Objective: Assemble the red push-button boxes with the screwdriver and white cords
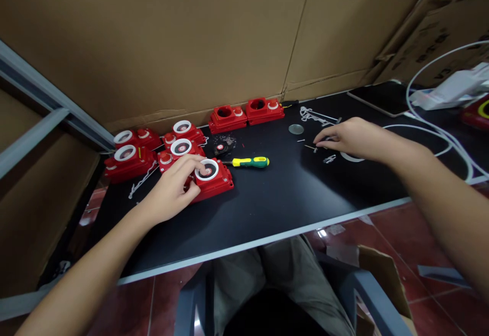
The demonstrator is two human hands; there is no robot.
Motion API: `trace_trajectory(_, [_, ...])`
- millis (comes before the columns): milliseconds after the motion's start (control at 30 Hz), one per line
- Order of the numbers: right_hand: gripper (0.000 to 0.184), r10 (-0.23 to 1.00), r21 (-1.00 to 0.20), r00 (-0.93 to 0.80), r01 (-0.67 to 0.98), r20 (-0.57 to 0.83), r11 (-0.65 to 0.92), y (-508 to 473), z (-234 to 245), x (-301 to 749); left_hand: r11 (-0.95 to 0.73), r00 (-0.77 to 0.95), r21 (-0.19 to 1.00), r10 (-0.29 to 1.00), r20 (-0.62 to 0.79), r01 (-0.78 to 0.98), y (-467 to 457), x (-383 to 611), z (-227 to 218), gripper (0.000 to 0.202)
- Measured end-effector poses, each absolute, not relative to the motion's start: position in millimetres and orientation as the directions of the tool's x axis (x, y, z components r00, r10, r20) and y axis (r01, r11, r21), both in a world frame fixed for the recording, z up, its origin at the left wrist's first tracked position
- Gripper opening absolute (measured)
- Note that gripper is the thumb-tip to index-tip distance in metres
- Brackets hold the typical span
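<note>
Head view: left hand [174, 188] arches over a red box [216, 187].

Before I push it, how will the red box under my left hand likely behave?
The red box looks stiff, with crisp edges. Lying low and wide, it probably won't tip. The smooth-looking table may let it slide.

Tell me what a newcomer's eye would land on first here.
Probably the bright red plastic boxes, grouped at the left and back of the black tabletop, with the person's left hand on the nearest one. Next would likely come the screwdriver with a yellow-and-green handle, lying just right of that box. Then the right hand, its fingertips close to small silvery metal parts right of the tabletop's middle.
</note>
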State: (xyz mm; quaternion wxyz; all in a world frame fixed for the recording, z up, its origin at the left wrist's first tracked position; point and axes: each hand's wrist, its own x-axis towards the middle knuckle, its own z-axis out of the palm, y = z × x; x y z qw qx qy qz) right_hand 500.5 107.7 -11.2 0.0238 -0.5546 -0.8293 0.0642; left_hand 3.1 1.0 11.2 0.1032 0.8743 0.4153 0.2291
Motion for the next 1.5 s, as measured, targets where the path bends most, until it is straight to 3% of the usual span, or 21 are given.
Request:
trace_trajectory(500, [0.028,0.951,-0.136,-0.307,0.944,-0.037,0.300,110.6,-3.3,499.1,-0.615,0.528,0.444,0.788,0.316,0.652,6.7,-3.5,13.1,0.029])
trace_trajectory(600, [0.033,0.965,-0.154,-0.252,0.959,-0.069,0.240,108.9,1.2,502.8,-0.603,0.531,0.483,0.795,0.294,0.635,9.3,-7.1,14.5,0.020])
trace_trajectory(667, [0.030,0.965,-0.170,-0.245,0.959,-0.094,0.227,108.6,1.0,505.3,-0.611,0.538,0.477,0.789,0.297,0.632,11.0,-8.0,14.2,0.012])
trace_trajectory(833, [0.023,0.962,-0.220,-0.260,0.946,-0.079,0.238,108.9,-5.8,507.3,-0.613,0.534,0.447,0.789,0.305,0.651,13.4,-4.9,12.0,0.026])
trace_trajectory(1133, [0.016,0.975,-0.320,-0.221,0.924,-0.003,0.208,103.0,4.4,490.0,-0.664,0.577,0.396,0.748,0.328,0.635,11.9,-5.7,13.8,0.022])
trace_trajectory(1233, [0.012,0.977,-0.402,-0.199,0.891,0.076,0.212,94.6,28.7,476.7,-0.699,0.580,0.288,0.708,0.401,0.654,3.9,-1.1,23.2,0.024])
trace_trajectory(1333, [0.021,0.965,-0.532,-0.242,0.806,0.103,0.259,83.0,54.0,450.2,-0.681,0.448,0.233,0.662,0.600,0.694,-11.4,16.0,35.5,0.015])
trace_trajectory(1400, [0.031,0.939,-0.664,-0.334,0.685,0.080,0.300,74.8,62.3,422.5,-0.666,0.363,0.395,0.706,0.609,0.633,-22.2,35.3,39.6,0.006])
trace_trajectory(1433, [0.033,0.913,-0.829,-0.406,0.493,0.049,0.264,70.8,62.4,406.3,-0.645,0.377,0.559,0.762,0.526,0.522,-26.2,46.6,38.9,0.004])
trace_trajectory(1500, [0.046,0.850,-0.919,-0.527,0.335,-0.001,0.206,63.4,55.0,372.9,-0.535,0.420,0.790,0.818,0.394,0.300,-28.9,69.8,30.4,0.012])
